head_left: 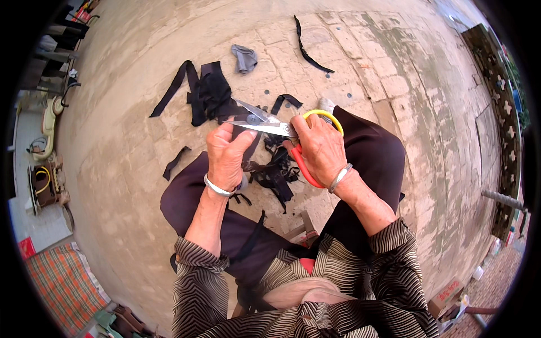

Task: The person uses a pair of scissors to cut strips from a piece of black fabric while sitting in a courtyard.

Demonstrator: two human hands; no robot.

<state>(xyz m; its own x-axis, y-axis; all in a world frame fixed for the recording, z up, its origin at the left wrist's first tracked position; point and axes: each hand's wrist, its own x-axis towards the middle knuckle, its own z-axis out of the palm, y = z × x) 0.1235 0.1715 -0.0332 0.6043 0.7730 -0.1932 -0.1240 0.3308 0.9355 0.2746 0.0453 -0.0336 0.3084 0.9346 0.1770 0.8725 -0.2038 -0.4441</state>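
Note:
My right hand (322, 147) is closed round scissors (269, 129) with one yellow and one red handle loop. Their blades are parted and point left. My left hand (226, 156) pinches a piece of dark cloth (252, 145) close to the lower blade's tip. Between the blades shows a round, dark button (253, 119); whether it is still fixed to the cloth I cannot tell. Just beyond the blades, black fabric (213, 90) lies on the ground with a long band trailing left. Dark scraps (275, 177) are heaped below my hands, between my knees.
A grey cloth (244, 58), a black strip (307, 48) and several loose buttons (349, 95) are scattered on the paved ground. At the left edge stands a sewing machine (51, 128) on a table, above a plaid cloth (66, 284). A patterned low wall (501, 129) runs along the right.

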